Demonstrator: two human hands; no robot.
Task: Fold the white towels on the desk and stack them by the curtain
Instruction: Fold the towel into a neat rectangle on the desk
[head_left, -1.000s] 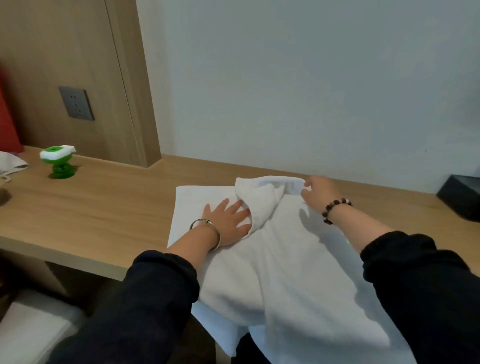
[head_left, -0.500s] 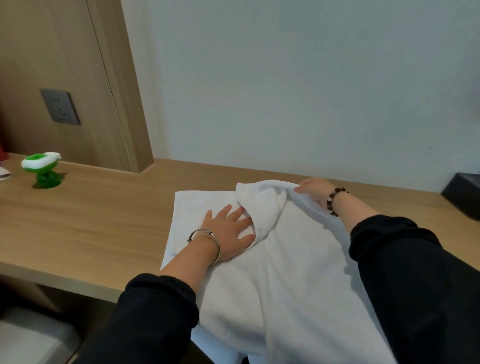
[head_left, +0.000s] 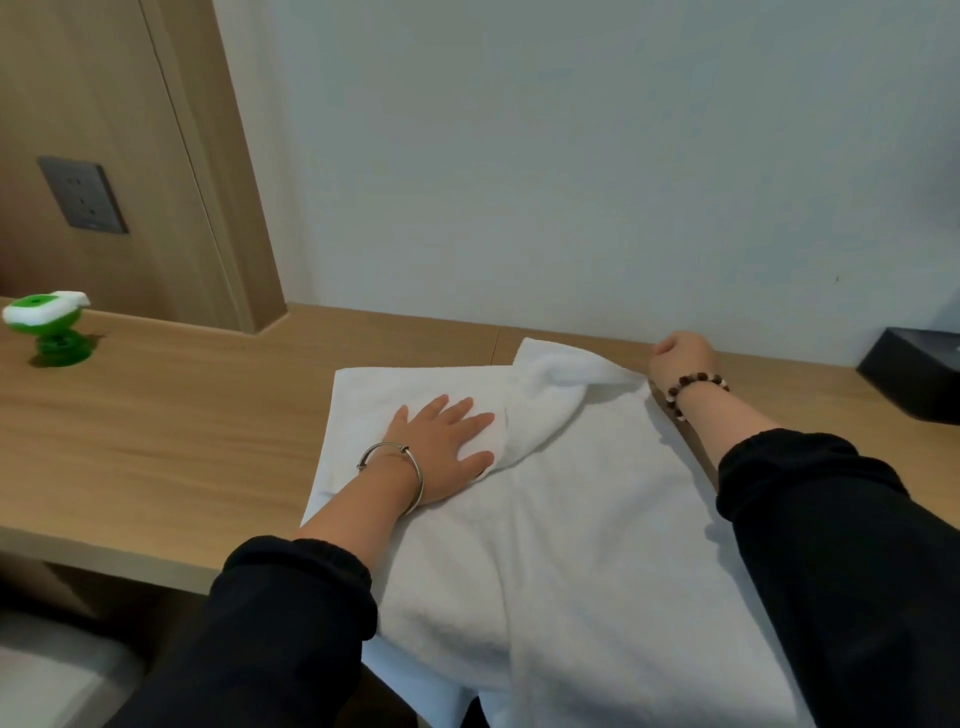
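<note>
A large white towel (head_left: 582, 499) lies spread over the wooden desk (head_left: 171, 431), its near end hanging past the desk's front edge. My left hand (head_left: 447, 441) presses flat on the towel's left part, fingers straight and spread. My right hand (head_left: 680, 361) is at the towel's far right corner near the wall, fingers curled round the towel's edge. A loose fold of towel is bunched between the two hands. No curtain is in view.
A green and white small object (head_left: 47, 327) stands at the desk's far left. A dark box (head_left: 914, 379) sits at the right by the wall. A wooden panel with a grey socket (head_left: 83, 195) rises at the back left.
My right hand has drawn the towel's far corner to the right and toward the wall, opening out the bunched fold. My left hand stays pressed on the towel.
</note>
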